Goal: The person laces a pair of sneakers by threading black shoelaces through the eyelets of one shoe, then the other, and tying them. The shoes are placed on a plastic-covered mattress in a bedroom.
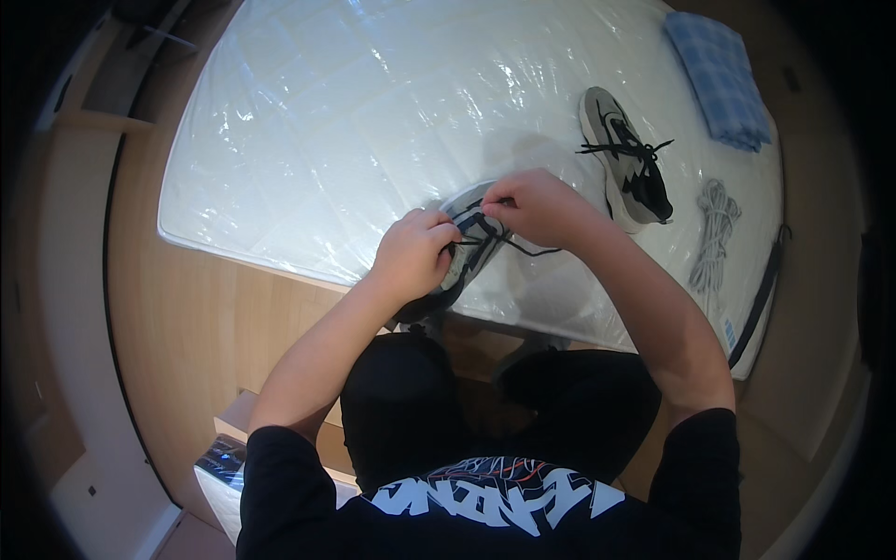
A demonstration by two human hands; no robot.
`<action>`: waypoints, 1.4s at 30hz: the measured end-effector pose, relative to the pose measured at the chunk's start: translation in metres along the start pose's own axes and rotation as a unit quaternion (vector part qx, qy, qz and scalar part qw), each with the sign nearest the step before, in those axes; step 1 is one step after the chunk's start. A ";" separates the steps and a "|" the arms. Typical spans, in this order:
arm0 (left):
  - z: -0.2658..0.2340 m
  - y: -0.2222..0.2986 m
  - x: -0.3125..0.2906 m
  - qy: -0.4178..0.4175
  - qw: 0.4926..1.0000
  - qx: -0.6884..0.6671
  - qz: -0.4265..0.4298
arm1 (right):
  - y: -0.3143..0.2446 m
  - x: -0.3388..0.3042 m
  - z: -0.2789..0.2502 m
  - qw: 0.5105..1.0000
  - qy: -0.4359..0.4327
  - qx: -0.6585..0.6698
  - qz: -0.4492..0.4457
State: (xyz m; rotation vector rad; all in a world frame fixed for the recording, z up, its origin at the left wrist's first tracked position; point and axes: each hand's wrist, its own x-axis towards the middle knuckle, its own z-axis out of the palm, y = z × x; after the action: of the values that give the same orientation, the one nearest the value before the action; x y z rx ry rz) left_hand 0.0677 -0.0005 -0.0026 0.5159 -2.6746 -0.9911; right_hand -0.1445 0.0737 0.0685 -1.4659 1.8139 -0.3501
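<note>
A pale mattress (308, 140) in shiny clear plastic spreads above a light wooden floor (187, 317). Toward its right lie a tied shoe (644, 187), a bundled grey cord (716, 233) and a folded blue checked cloth (723, 84). At the near edge, the left hand (409, 250) and right hand (546, 207) partly hide a grey-and-black shoe (478, 256), fingers pinching its black lace (532, 251).

Bedrm-type rm: plastic-wrapped mattress (308, 140), folded plaid cloth (724, 89), wood-look flr (205, 308).
</note>
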 end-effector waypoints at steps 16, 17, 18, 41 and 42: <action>0.006 -0.015 0.000 0.038 0.998 -0.019 0.051 | 0.018 0.035 0.036 0.996 0.071 -0.007 -0.048; 0.006 -0.016 0.000 0.038 0.998 -0.021 0.050 | 0.020 0.037 0.038 0.997 0.067 0.000 -0.045; 0.006 -0.017 0.000 0.040 0.998 -0.029 0.039 | 0.021 0.039 0.038 0.997 0.062 0.008 -0.042; 0.010 -0.020 0.000 0.059 0.996 -0.060 -0.021 | 0.025 0.044 0.040 0.995 -0.040 0.042 -0.079; 0.011 -0.020 0.000 0.059 0.996 -0.064 -0.018 | 0.030 0.044 0.040 0.995 -0.017 0.066 -0.072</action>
State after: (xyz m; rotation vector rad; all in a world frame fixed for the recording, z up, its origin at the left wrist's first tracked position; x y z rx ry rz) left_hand 0.0686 -0.0085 -0.0236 0.5784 -2.4875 -1.0962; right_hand -0.1393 0.0521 0.0057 -1.5051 1.6305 -0.5040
